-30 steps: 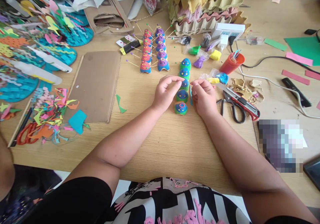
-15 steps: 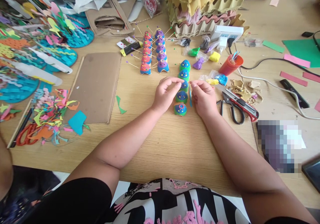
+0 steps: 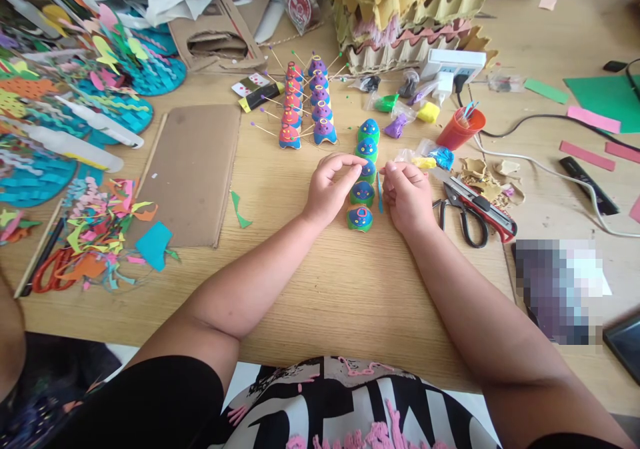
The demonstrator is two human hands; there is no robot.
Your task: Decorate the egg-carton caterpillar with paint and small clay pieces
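Observation:
A row of blue-and-green clay-covered domes with small faces (image 3: 362,193) runs away from me between my hands. The nearest dome (image 3: 359,219) carries a red-orange clay loop on top. My left hand (image 3: 331,185) is closed in a pinch at the row's left side, its thumb and forefinger tips over the middle dome (image 3: 369,171). Across the row, my right hand (image 3: 409,189) is also pinched, fingertips just right of that dome. Whatever either pinch holds is too small to make out. A thin blue tool (image 3: 380,194) lies beside my right hand.
Red and purple figures (image 3: 320,112) with pins stand behind. To the right are an orange cup (image 3: 461,129), scissors (image 3: 473,225), a utility knife (image 3: 480,205) and bagged clay (image 3: 397,125). Cardboard (image 3: 190,175) and paper scraps (image 3: 100,235) lie left. Egg trays (image 3: 410,9) are stacked at the back.
My right fingertips have drawn slightly away from the left ones, to the right. A tiny orange-red bit at the right fingertips earlier no longer shows clearly. The left hand keeps its pinch.

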